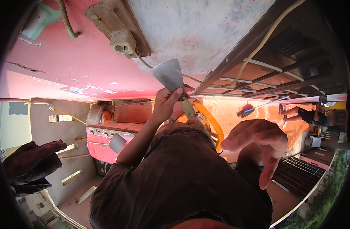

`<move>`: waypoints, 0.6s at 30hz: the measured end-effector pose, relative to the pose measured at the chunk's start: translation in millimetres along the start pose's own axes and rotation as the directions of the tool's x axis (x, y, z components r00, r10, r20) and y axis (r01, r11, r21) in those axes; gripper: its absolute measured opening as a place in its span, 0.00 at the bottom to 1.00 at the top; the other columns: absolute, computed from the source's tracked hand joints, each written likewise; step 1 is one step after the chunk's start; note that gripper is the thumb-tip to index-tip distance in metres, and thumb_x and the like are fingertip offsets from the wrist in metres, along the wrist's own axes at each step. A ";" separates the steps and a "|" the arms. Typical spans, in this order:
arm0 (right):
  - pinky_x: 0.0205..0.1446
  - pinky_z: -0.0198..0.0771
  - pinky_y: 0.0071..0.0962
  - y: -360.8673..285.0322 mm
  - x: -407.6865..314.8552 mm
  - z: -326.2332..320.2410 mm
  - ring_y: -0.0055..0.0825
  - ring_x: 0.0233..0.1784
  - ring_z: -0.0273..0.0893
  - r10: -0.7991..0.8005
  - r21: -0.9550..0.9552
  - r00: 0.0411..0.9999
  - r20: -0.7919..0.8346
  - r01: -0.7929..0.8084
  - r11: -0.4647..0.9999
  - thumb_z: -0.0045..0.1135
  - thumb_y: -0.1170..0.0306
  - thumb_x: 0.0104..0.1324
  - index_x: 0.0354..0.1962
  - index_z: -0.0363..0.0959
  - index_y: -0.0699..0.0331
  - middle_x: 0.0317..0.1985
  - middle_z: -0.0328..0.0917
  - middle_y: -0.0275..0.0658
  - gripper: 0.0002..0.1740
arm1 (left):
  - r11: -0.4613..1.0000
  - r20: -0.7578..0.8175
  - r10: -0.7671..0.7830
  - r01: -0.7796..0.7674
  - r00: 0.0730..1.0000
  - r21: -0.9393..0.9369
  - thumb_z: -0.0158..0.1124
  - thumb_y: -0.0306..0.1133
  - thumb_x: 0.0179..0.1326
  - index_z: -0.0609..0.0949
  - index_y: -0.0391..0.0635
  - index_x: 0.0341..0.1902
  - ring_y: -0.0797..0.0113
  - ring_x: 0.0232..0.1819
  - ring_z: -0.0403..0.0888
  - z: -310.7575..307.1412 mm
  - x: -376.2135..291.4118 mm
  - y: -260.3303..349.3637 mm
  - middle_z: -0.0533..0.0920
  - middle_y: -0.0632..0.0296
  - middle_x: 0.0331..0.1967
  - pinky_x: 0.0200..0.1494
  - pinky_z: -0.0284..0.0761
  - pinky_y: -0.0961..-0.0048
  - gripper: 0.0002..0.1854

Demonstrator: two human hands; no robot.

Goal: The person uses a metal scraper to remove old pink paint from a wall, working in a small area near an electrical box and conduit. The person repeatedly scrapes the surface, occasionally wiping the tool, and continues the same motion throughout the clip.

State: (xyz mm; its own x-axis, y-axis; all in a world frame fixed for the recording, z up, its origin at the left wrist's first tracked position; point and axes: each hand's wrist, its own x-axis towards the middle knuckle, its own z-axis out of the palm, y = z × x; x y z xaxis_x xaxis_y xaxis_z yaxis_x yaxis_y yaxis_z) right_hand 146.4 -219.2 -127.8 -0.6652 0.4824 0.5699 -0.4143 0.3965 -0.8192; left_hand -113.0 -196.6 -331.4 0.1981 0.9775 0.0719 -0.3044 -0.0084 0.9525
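Note:
My left hand (167, 104) grips a putty knife (169, 75) by the neck where its wide metal blade meets a pale green handle. The blade points up towards the painted wall (189, 34); whether it touches the wall cannot be told. Near the blade's upper left is a worn electrical socket (123, 43) on a wooden board (117, 17), its cable (203, 82) passing behind the blade. My right hand (258, 140) is raised at the right, close to the camera, empty, with its fingers bent and apart.
An orange curved frame (213, 123) stands just beyond my legs. Left of me is a pink washing machine (106, 143); dark cloth (31, 169) hangs farther left. A grid-paned dark frame (263, 74), a blue-handled broom (246, 112) and another person (309, 116) are at the right.

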 end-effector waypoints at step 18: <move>0.61 0.75 0.46 -12.5 56.6 6.1 0.47 0.58 0.83 -0.401 0.188 0.818 0.413 0.354 0.916 0.61 0.48 0.72 0.65 0.67 0.72 0.57 0.79 0.49 0.39 | 0.998 0.037 -0.006 0.004 0.999 0.061 0.55 0.34 0.78 0.86 0.34 0.51 0.68 0.43 0.85 68.6 21.3 3.6 0.88 0.53 0.51 0.49 0.82 0.69 0.16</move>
State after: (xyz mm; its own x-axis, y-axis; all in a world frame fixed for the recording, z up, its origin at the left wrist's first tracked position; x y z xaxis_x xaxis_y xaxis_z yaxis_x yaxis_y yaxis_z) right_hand 110.2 -201.6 -85.7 -0.6342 -0.0866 0.7683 -0.7320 0.3874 -0.5605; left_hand -45.9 -190.3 -306.1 0.2347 0.9690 0.0772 -0.2464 -0.0175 0.9690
